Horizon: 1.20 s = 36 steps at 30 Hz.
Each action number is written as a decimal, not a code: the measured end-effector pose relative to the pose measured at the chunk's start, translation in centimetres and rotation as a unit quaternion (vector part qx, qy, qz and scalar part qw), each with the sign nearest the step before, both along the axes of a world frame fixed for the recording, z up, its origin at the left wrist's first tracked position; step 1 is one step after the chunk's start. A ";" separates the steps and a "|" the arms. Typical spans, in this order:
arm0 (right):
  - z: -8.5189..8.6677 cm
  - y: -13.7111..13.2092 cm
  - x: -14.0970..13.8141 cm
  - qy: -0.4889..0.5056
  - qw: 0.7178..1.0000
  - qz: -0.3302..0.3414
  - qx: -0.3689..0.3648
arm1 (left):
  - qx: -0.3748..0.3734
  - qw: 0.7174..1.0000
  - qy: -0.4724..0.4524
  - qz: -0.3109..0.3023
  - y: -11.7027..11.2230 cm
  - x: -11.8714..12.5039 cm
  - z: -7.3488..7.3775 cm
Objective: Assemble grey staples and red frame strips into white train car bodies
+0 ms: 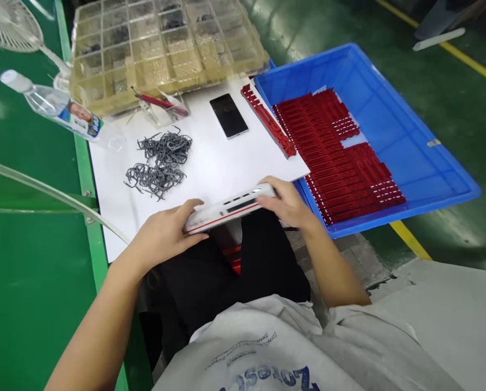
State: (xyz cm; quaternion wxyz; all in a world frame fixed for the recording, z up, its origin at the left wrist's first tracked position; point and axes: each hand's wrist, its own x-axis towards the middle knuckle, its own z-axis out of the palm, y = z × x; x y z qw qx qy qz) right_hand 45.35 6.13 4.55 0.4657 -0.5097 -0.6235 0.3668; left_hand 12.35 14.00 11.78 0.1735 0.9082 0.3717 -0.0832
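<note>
Between my two hands is a long white plastic part (216, 216) with dark slots and a red line along its lower edge. My left hand (167, 233) grips its left end, thumb below and fingers above. At the other end, my right hand (285, 202) pinches it between thumb and fingers. The part is held over my lap at the near edge of the white board (214, 163), tilted up to the right. Two heaps of thin grey hook-like pieces (159, 163) lie on the board beyond my left hand. A single red strip part (269, 120) rests near the board's right edge.
Rows of red strip parts (328, 152) fill part of a blue bin (422, 146) on the right. At the back stands a clear compartment box (165, 81). Also around are a phone (228, 115), a tweezers-like red tool (161, 104), a water bottle (55, 106) and a fan (10, 24).
</note>
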 end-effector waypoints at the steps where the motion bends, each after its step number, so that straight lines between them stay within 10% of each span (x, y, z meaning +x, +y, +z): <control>1: 0.0 -1.6 0.8 0.038 0.998 -0.041 -0.026 | -0.026 0.999 -0.031 0.009 -1.2 -1.4 0.2; 8: -0.6 -8.5 1.5 0.191 0.952 -0.140 -0.192 | -0.059 0.965 -0.254 0.021 -10.1 -7.8 -1.5; 16: 0.3 -9.1 0.0 0.110 0.968 -0.069 -0.213 | -0.080 0.940 -0.319 0.088 -13.2 -10.4 -2.7; 20: 3.9 -9.4 -0.8 -0.140 0.985 -0.061 -0.080 | -0.098 0.914 -0.373 0.128 -13.8 -11.6 -3.2; 25: 8.0 -9.7 -5.5 -0.380 0.912 0.113 0.108 | -0.122 0.900 -0.394 0.142 -14.3 -11.7 -3.4; 30: 6.1 -8.5 -8.7 -0.496 0.820 0.265 0.106 | -0.070 0.916 -0.374 0.124 -15.7 -11.5 -3.2; 36: 4.3 -8.3 -9.4 -0.498 0.815 0.242 0.171 | 0.089 0.937 -0.306 0.144 -17.6 -12.9 -3.2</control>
